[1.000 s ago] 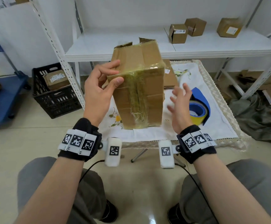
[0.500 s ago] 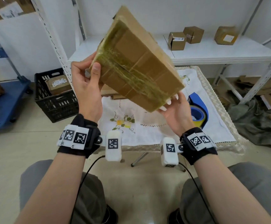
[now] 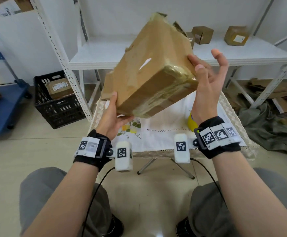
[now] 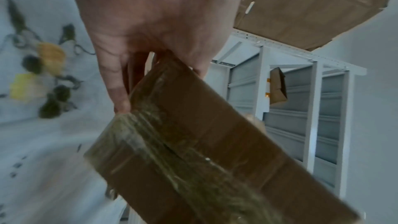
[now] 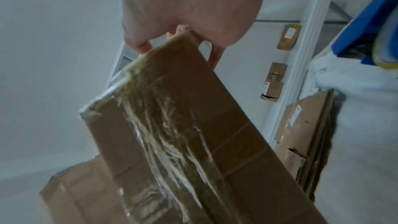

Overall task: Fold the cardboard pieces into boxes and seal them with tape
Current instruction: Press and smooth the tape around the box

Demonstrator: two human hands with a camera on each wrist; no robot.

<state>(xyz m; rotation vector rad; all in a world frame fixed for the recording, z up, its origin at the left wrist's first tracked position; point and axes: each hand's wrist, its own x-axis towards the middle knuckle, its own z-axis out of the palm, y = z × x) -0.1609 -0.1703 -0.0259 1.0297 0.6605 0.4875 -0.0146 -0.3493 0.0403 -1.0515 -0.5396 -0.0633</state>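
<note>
Above the table point(image 3: 163, 146), box point(image 3: 149, 72) tilted mid-air: left hand point(image 3: 112, 117) cupped its 7 o'clock corner, right hand point(image 3: 207, 82) spread, touching its 3 o'clock edge. Risk: slippery tape, loose hold; likely drop.

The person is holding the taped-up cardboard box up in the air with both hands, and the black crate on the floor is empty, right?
Almost. The cardboard box is held up between the left hand and the right hand, and its end is taped. But the black crate on the floor is not empty: the head view shows a cardboard parcel with a white label inside it.
</note>
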